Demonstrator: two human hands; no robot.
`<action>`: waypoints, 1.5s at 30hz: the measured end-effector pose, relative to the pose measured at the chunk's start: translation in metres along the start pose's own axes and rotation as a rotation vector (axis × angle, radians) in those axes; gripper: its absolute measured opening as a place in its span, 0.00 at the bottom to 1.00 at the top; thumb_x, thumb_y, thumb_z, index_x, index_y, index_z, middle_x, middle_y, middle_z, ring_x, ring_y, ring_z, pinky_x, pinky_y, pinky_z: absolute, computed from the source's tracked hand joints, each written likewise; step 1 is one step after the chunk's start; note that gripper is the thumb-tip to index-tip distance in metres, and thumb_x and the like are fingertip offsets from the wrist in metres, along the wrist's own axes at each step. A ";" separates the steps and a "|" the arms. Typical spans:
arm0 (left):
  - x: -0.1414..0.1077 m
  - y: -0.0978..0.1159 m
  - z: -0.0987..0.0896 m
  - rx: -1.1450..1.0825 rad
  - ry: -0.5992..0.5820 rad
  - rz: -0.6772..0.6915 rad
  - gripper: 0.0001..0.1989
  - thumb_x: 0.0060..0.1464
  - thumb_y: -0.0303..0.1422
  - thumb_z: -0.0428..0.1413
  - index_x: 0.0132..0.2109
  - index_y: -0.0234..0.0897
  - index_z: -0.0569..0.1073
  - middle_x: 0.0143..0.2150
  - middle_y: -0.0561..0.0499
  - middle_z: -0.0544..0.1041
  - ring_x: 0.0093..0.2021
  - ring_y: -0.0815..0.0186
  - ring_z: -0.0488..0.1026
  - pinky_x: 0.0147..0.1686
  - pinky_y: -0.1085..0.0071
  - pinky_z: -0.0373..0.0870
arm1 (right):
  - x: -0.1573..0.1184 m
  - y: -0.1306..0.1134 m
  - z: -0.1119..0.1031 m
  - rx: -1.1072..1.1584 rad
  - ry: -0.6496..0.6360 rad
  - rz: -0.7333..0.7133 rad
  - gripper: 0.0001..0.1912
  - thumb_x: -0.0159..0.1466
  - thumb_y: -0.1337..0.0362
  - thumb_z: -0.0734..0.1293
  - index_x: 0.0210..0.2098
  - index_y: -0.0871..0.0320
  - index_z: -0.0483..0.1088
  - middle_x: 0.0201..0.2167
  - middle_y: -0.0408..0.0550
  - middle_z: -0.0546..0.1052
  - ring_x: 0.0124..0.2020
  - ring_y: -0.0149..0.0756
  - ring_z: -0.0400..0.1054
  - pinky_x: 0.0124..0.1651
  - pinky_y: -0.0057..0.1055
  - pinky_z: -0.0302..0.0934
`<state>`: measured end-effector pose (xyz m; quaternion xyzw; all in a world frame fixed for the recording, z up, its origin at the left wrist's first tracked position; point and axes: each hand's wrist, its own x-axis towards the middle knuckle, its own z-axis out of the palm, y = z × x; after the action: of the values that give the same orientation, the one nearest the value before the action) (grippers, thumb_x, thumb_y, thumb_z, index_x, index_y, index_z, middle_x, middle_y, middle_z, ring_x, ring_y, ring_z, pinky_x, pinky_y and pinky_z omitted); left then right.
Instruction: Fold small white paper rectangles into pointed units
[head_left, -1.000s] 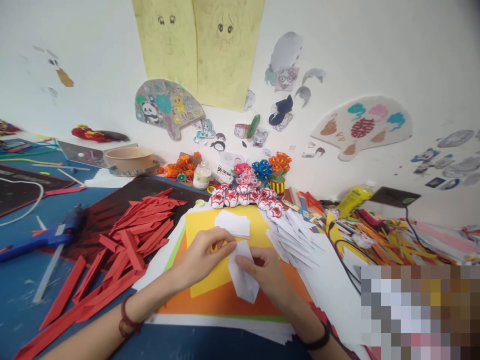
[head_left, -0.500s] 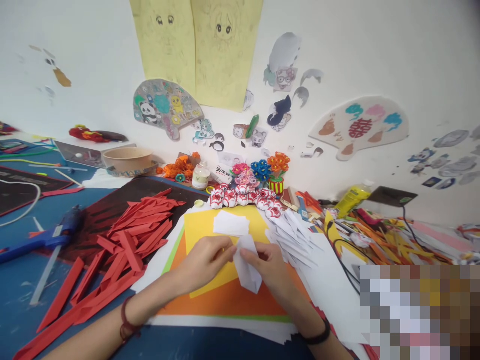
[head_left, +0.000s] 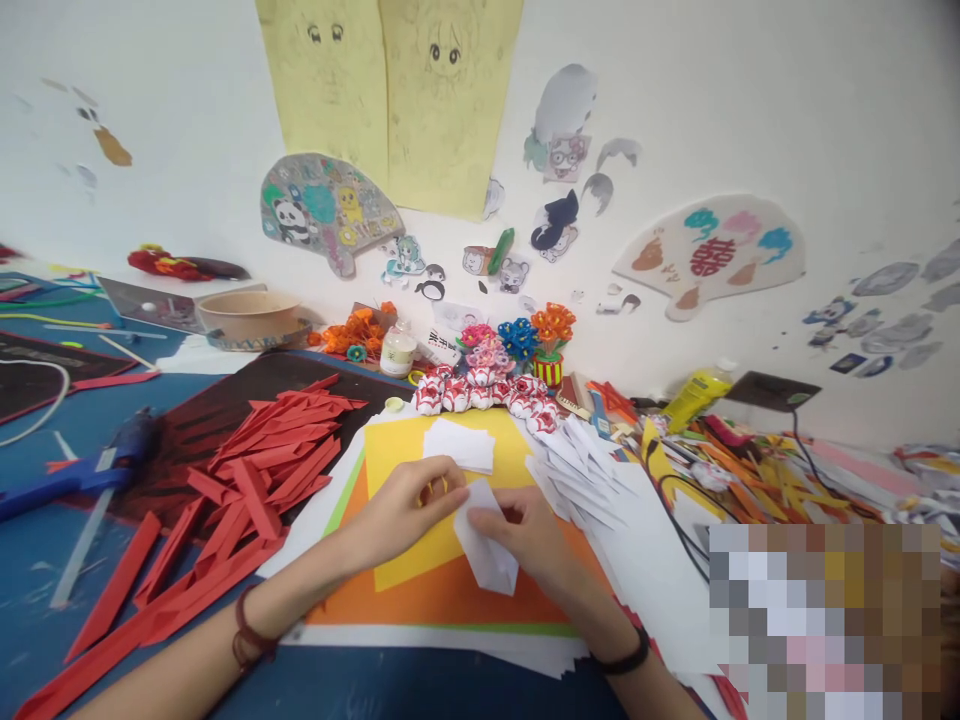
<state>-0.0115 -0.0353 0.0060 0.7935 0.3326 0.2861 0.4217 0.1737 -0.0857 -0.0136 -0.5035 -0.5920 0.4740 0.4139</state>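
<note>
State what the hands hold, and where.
A folded white paper: right hand grips its upper right side; left hand is at its top end, grip unclear.

folded sheet: white paper, smooth, matt, creased. red strips: matt paper, sharply creased. orange sheet: paper, smooth, matt. glue gun: blue plastic, smooth. yellow bottle: plastic, glossy. tabletop: smooth, faint sheen. wall: smooth, predominantly matt.
</note>
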 end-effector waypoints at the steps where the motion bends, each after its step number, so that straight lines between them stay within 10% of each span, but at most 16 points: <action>1: 0.001 -0.001 -0.001 -0.050 -0.016 -0.014 0.14 0.61 0.41 0.51 0.33 0.35 0.70 0.28 0.56 0.66 0.28 0.70 0.60 0.28 0.75 0.56 | 0.000 0.001 0.000 -0.004 -0.008 0.003 0.20 0.58 0.49 0.68 0.21 0.59 0.68 0.19 0.40 0.62 0.21 0.29 0.53 0.25 0.27 0.47; 9: 0.005 -0.003 -0.008 -0.482 0.233 -0.227 0.16 0.53 0.44 0.59 0.35 0.33 0.71 0.25 0.56 0.69 0.19 0.76 0.55 0.19 0.77 0.50 | 0.008 -0.001 0.001 0.210 0.159 -0.002 0.24 0.57 0.51 0.70 0.48 0.57 0.69 0.28 0.43 0.71 0.26 0.33 0.65 0.28 0.29 0.63; 18: 0.001 -0.008 0.017 -0.725 0.232 -0.276 0.16 0.50 0.41 0.63 0.37 0.32 0.71 0.32 0.47 0.77 0.22 0.74 0.66 0.18 0.80 0.56 | 0.005 0.004 0.015 0.247 0.196 -0.021 0.15 0.59 0.51 0.70 0.33 0.59 0.72 0.23 0.43 0.72 0.24 0.33 0.67 0.30 0.30 0.63; 37: -0.004 0.001 0.019 -0.254 -0.052 -0.175 0.12 0.59 0.38 0.52 0.36 0.33 0.74 0.27 0.53 0.73 0.22 0.72 0.65 0.21 0.78 0.59 | 0.008 0.010 0.000 0.120 0.124 -0.073 0.15 0.61 0.53 0.69 0.30 0.60 0.74 0.24 0.45 0.75 0.24 0.33 0.68 0.30 0.28 0.61; 41: -0.005 -0.008 0.015 0.141 0.053 -0.068 0.07 0.55 0.36 0.58 0.37 0.35 0.72 0.25 0.56 0.70 0.24 0.70 0.66 0.23 0.76 0.59 | 0.009 0.013 -0.004 0.110 0.151 -0.063 0.16 0.60 0.52 0.70 0.27 0.60 0.75 0.21 0.44 0.73 0.23 0.32 0.66 0.28 0.28 0.60; 45: -0.007 -0.015 0.006 0.571 0.217 0.276 0.19 0.59 0.26 0.52 0.57 0.39 0.62 0.44 0.49 0.75 0.35 0.66 0.72 0.33 0.71 0.66 | 0.010 0.012 -0.011 0.150 0.150 -0.013 0.18 0.56 0.51 0.73 0.23 0.60 0.73 0.19 0.45 0.73 0.20 0.31 0.65 0.26 0.28 0.59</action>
<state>-0.0154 -0.0372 -0.0107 0.8821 0.3317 0.3187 0.1015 0.1857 -0.0737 -0.0225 -0.5016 -0.5253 0.4752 0.4966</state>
